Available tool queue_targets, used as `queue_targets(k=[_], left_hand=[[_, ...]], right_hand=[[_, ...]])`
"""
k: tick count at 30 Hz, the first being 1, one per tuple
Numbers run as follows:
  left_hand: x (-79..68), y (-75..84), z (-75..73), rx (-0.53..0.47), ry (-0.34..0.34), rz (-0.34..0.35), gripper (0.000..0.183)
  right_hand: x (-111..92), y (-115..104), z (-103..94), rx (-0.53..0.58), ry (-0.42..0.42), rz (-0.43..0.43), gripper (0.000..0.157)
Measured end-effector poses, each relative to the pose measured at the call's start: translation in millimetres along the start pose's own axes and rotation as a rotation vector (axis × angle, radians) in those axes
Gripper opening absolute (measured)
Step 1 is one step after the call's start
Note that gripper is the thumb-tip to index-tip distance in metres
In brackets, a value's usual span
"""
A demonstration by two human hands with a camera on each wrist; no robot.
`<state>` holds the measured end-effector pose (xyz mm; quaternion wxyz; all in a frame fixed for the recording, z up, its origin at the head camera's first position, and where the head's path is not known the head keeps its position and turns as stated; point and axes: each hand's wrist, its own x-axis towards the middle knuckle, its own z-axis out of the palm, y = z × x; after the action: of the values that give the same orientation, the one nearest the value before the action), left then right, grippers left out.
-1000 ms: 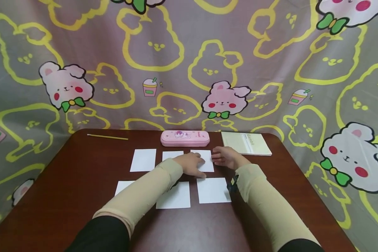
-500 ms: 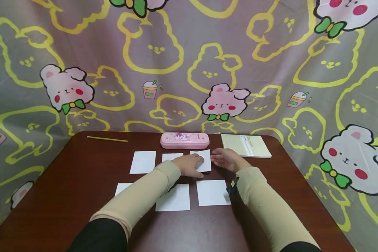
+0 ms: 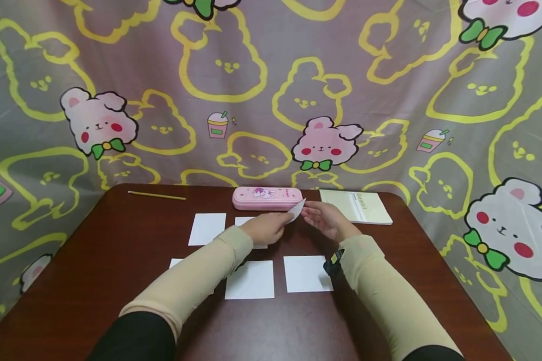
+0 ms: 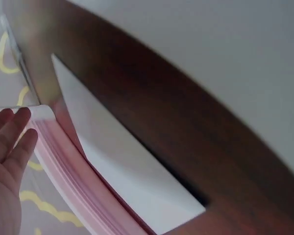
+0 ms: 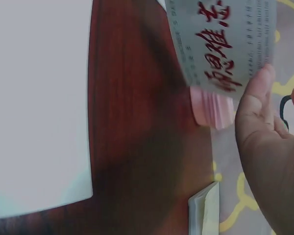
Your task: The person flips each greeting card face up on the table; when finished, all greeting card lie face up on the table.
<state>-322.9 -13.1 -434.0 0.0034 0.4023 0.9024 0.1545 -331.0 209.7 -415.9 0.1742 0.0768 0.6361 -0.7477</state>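
My left hand point(image 3: 265, 228) pinches a white card point(image 3: 296, 211) by its lower edge and has it tilted up off the table. Red handwritten-style characters and small print show on the card's other face point(image 5: 220, 44) in the right wrist view. Close at the card's right side is my right hand point(image 3: 326, 220), palm turned toward it and fingers relaxed, the fingertips right at the card's edge. More blank white cards lie flat: a back-left one point(image 3: 208, 229), one partly under my left arm point(image 3: 244, 220), and a front row with a middle card point(image 3: 250, 281) and a right card point(image 3: 308, 274).
Behind the cards sits a pink pencil case point(image 3: 266, 199). A cream notebook point(image 3: 357, 206) lies at the back right, and a yellow pencil point(image 3: 157, 195) at the back left. A patterned curtain point(image 3: 253, 60) hangs behind the brown table point(image 3: 289, 326).
The back-right card, flat one second ago, has been lifted and tilted up by my left hand. My right hand stays beside it, its fingertips slightly higher.
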Motion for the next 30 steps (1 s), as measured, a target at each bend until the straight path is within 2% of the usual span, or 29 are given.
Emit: queue_targets(k=[2, 5, 7, 9, 12, 15, 19, 23, 26, 30], left_hand=[[-1.1, -2.8, -3.0, -0.110, 0.061, -0.042, 0.044], [-3.1, -5.8, -9.2, -0.359, 0.162, -0.151, 0.038], [-4.4, -8.3, -12.0, -0.523, 0.216, -0.226, 0.026], [-4.8, -10.8, -13.8, -0.645, 0.255, -0.265, 0.016], [-5.7, -13.8, -15.1, -0.728, 0.274, -0.287, 0.003], [-6.5, -14.5, -15.4, -0.797, 0.309, -0.312, 0.006], [-5.3, -14.4, -14.8, -0.906, 0.322, -0.386, 0.006], [-4.2, -17.4, -18.3, -1.057, 0.352, -0.502, 0.019], [-3.0, -20.1, -25.5, -1.053, 0.346, -0.533, 0.026], [2.0, -16.4, -41.9, -0.829, 0.226, -0.451, 0.025]], right_hand=[[-1.2, -2.9, 1.9, 0.012, -0.012, -0.015, 0.050], [-1.2, -4.6, 4.1, 0.005, -0.020, -0.047, 0.048], [0.6, -3.3, 4.5, -0.045, -0.004, -0.082, 0.046], [2.6, -0.6, 3.2, -0.123, 0.042, -0.117, 0.043], [5.3, 4.6, -0.7, -0.252, 0.135, -0.151, 0.037], [6.4, 9.0, -3.9, -0.331, 0.174, -0.151, 0.030], [4.3, 11.6, -7.6, -0.388, 0.136, -0.162, 0.024], [1.3, 9.8, -10.6, -0.440, 0.052, -0.211, 0.020], [-1.2, 5.8, -10.6, -0.520, -0.028, -0.243, 0.019], [-5.6, -1.5, -3.2, -0.644, -0.105, -0.268, 0.021]])
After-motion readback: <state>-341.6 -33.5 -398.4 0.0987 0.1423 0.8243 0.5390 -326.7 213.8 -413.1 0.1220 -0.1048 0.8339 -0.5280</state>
